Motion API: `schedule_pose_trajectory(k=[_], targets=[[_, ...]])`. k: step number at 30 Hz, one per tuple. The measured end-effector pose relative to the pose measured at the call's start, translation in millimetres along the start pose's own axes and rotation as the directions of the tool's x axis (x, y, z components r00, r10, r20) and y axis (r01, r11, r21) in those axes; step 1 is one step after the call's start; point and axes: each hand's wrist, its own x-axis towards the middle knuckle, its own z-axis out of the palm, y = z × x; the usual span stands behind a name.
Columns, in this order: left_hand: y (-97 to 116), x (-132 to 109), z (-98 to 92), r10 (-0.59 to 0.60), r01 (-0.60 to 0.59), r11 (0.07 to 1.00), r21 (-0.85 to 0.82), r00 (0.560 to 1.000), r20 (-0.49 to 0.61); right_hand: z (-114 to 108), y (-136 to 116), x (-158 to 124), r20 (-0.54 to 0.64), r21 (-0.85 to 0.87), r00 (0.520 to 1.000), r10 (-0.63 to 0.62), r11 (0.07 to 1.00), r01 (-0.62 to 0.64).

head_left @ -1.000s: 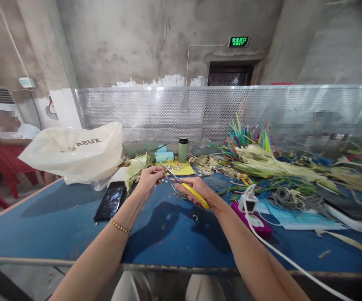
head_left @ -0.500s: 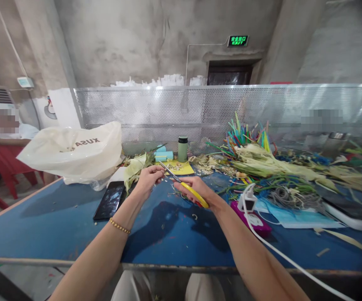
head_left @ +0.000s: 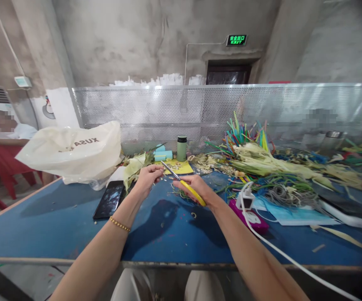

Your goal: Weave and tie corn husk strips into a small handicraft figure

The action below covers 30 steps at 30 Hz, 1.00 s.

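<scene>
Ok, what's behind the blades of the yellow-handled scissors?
Beyond the blades, a yellow sheet strewn with small pale scraps shows. Whatever sits directly behind the blades or the right hand gripping the scissors is covered.

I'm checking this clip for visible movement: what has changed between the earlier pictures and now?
The scene sits slightly further left in view, suggesting camera movement. The scissors seem to have turned or closed slightly: the red on their handle no longer shows clearly. The right hand still grips them; the left hand stays by the blades.
</scene>
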Motion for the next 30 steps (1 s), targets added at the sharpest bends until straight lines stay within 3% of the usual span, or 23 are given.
schedule_pose_trajectory(k=[3, 5, 7, 14, 18, 22, 24, 30], targets=[[-1, 0, -2.2, -0.013, 0.014, 1.000, -0.020, 1.000, 0.011, -3, 6, 6, -0.175, -0.273, 0.984, 0.015, 0.960, -0.063], [0, 1, -5.5, -0.023, 0.024, 0.997, -0.067, 0.999, 0.024, -5, 10, 9, -0.291, -0.451, 0.956, 0.032, 0.877, -0.167], [2, 2, -10.3, -0.033, 0.035, 0.988, -0.152, 0.999, 0.017, -3, 12, 9, -0.317, -0.563, 0.946, 0.062, 0.791, -0.241], [11, 1, -20.4, -0.132, 0.124, 0.914, -0.386, 0.991, 0.005, 18, 25, 3, -0.021, -0.752, 0.992, 0.121, 0.652, -0.095], [3, 1, -16.7, -0.178, 0.143, 0.906, -0.398, 0.983, -0.053, 0, 42, 7, -0.095, -0.761, 0.958, 0.270, 0.600, -0.245], [-7, 2, -13.0, -0.146, 0.109, 0.918, -0.382, 0.987, -0.070, -22, 53, 9, -0.206, -0.771, 0.900, 0.385, 0.502, -0.391], [-10, 2, -10.5, -0.147, 0.119, 0.915, -0.386, 0.988, -0.043, -25, 52, 9, -0.197, -0.773, 0.895, 0.400, 0.498, -0.393], [-10, -3, -3.2, -0.150, 0.137, 0.932, -0.337, 0.989, -0.012, -21, 38, 4, -0.025, -0.812, 0.924, 0.381, 0.532, -0.241]])
